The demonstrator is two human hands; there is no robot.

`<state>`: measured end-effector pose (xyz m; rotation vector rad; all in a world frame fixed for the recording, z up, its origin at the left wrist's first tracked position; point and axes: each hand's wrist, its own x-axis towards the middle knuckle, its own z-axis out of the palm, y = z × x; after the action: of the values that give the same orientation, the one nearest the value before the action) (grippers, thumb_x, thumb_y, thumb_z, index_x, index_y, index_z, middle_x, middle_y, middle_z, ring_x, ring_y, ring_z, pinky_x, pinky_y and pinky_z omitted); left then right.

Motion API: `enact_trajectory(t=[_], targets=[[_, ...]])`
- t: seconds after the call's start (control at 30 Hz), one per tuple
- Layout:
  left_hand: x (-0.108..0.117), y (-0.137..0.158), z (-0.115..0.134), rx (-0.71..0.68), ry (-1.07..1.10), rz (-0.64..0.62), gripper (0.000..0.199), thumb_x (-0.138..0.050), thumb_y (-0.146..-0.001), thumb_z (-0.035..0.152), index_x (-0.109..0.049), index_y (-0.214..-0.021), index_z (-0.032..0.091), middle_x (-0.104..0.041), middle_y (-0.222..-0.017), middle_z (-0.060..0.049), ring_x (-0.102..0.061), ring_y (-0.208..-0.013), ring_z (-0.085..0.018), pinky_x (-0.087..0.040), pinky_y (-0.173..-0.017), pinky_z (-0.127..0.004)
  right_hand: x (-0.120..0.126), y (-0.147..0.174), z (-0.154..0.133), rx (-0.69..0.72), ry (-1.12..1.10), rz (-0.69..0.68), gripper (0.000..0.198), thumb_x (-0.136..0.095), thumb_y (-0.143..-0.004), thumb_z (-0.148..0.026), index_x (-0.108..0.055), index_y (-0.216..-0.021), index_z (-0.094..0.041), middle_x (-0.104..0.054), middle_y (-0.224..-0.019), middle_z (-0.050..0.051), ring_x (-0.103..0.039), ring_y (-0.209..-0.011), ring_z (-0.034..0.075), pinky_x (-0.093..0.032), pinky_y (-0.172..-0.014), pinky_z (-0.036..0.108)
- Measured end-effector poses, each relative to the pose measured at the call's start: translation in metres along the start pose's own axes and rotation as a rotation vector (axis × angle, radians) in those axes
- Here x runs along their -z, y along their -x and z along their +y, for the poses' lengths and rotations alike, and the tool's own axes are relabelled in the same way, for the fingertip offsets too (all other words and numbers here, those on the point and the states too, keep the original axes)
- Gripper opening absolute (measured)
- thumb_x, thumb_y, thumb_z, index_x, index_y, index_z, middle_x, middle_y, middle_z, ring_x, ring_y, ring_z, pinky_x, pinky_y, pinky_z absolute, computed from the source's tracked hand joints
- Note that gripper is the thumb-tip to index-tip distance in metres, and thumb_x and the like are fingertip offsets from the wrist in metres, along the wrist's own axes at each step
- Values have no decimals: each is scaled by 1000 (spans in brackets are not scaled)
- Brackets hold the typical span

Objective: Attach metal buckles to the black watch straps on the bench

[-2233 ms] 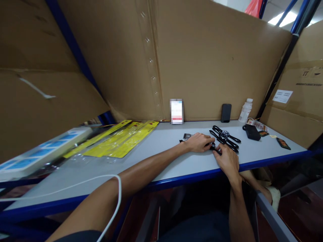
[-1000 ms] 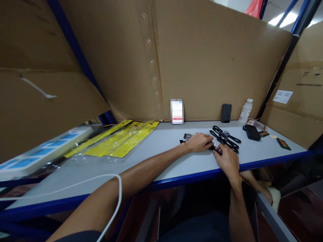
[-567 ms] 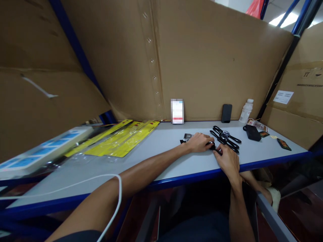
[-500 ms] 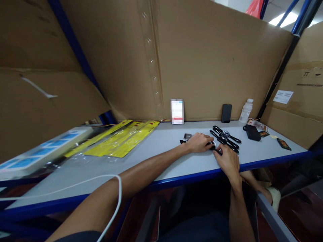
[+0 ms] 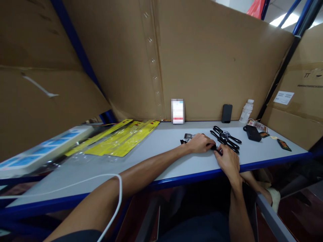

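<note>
My left hand is closed, its fingertips pinching one end of a slim black two-handled tool low over the tabletop. At the tool's other end, my right hand has its thumb and fingers closed around it. Between the hands a small pale or shiny part shows, too small to make out. Just right of them lie several similar black two-handled tools with shiny metal middles. Behind my left wrist rests a small metal plate with black parts, partly covered by the hand.
Yellow cards with clear plastic lie on the left of the table, beside a long white-and-blue box. A blurred screen, a black phone and a bottle stand at the back. A white cable crosses my left arm.
The fingers of my left hand have shifted slightly on the black tool. The view has moved very little; the other things stay in place.
</note>
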<state>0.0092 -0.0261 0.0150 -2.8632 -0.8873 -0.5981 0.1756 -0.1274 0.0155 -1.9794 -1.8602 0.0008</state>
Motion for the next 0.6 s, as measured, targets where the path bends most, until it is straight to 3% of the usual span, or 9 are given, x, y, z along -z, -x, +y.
enact_trajectory(t=[0.17,0.37,0.6], targets=[[0,-3,-2,74,-100,-20,29,-50,-104,39,-73,-113,23,-79,-98,-6,-70,-83,-20,-41,-68,-28,-1,0,0,8,1,5,16,-61,-98,-35,-69,-105,-24,-74,-108,4,-68,-96,20,-38,-73,29],[3,-2,-1,66,-61,-35,41,-46,-105,38,-71,-80,18,-75,-82,-7,-66,-73,-18,-36,-64,-28,-2,0,1,4,12,-5,16,-61,-98,-36,-68,-106,-24,-73,-107,5,-68,-93,19,-37,-73,29],[3,0,-3,40,87,2,25,-55,-97,31,-74,-85,20,-73,-74,-4,-65,-69,-17,-37,-65,-27,-2,0,2,1,4,7,14,-61,-98,-34,-68,-103,-23,-74,-105,4,-69,-94,20,-36,-71,29]])
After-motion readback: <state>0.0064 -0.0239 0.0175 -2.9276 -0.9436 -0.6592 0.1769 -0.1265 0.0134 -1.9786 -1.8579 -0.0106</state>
